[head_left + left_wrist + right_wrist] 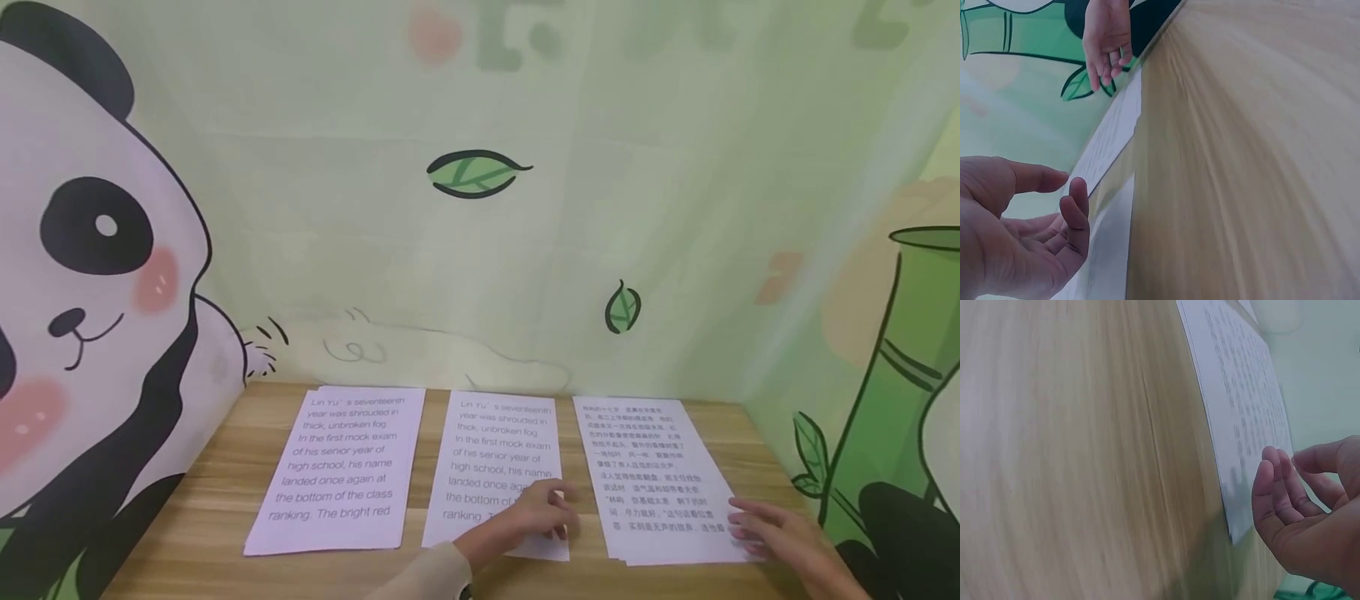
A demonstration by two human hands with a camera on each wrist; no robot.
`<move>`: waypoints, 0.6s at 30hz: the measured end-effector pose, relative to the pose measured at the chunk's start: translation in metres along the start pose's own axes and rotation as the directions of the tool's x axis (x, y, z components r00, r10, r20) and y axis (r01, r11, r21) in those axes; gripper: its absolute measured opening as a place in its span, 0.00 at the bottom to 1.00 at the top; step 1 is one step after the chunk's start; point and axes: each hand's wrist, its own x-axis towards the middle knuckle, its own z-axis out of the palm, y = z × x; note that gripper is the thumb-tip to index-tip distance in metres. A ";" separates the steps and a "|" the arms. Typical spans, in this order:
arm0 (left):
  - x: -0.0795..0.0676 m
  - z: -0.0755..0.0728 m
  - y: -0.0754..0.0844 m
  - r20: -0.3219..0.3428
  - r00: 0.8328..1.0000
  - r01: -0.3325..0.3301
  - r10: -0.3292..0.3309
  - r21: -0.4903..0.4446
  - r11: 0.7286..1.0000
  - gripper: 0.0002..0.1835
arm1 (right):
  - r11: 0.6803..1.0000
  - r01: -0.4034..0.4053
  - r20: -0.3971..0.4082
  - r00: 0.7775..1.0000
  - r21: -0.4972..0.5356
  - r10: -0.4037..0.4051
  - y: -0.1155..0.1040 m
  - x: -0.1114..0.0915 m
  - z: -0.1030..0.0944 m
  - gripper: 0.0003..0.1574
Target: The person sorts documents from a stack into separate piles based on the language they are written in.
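Note:
Three sets of white printed sheets lie side by side on the wooden table. My left hand is over the lower right part of the middle sheets, which carry large English text and are partly hidden by it. In the left wrist view its fingers bend loosely with nothing between them. At the lower right edge of the right-hand sheets, printed in smaller Chinese characters, is my right hand. The right wrist view shows its fingers relaxed and holding nothing.
The left sheets bear the same English text, slightly fanned at the top. Wood-grain table shows between and around the papers. Behind it hangs a pale green backdrop with a panda, leaves and bamboo drawn on it.

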 end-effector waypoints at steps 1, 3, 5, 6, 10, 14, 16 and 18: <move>-0.001 -0.006 -0.001 -0.008 1.000 0.001 -0.001 0.008 1.000 0.27 | 1.000 0.009 0.008 1.000 -0.003 -0.009 -0.004 0.000 0.004 0.37; -0.005 -0.020 -0.005 -0.025 1.000 -0.001 0.002 0.041 0.999 0.27 | 1.000 0.020 0.017 1.000 -0.001 -0.020 -0.011 0.000 0.013 0.34; -0.010 -0.036 -0.009 -0.041 0.999 0.001 0.002 0.072 0.997 0.27 | 1.000 0.023 0.010 1.000 0.005 -0.023 -0.018 0.000 0.023 0.32; -0.013 -0.044 -0.011 -0.050 0.999 0.004 0.000 0.085 0.996 0.26 | 1.000 0.022 0.001 1.000 0.011 -0.022 -0.021 -0.001 0.028 0.31; -0.028 -0.076 -0.021 -0.083 0.996 -0.001 0.013 0.142 0.990 0.27 | 0.998 0.067 0.038 0.997 0.004 -0.067 -0.032 -0.003 0.048 0.28; -0.046 -0.104 -0.028 -0.105 0.994 0.006 0.013 0.175 0.985 0.27 | 0.990 0.136 0.116 0.983 0.041 -0.140 -0.040 -0.004 0.066 0.28; -0.056 -0.116 -0.030 -0.112 0.994 0.015 0.006 0.186 0.982 0.28 | 0.983 0.170 0.164 0.970 0.066 -0.179 -0.043 -0.004 0.074 0.29; -0.066 -0.127 -0.033 -0.122 0.993 0.032 -0.009 0.195 0.980 0.29 | 0.976 0.200 0.224 0.951 0.085 -0.214 -0.046 -0.005 0.082 0.30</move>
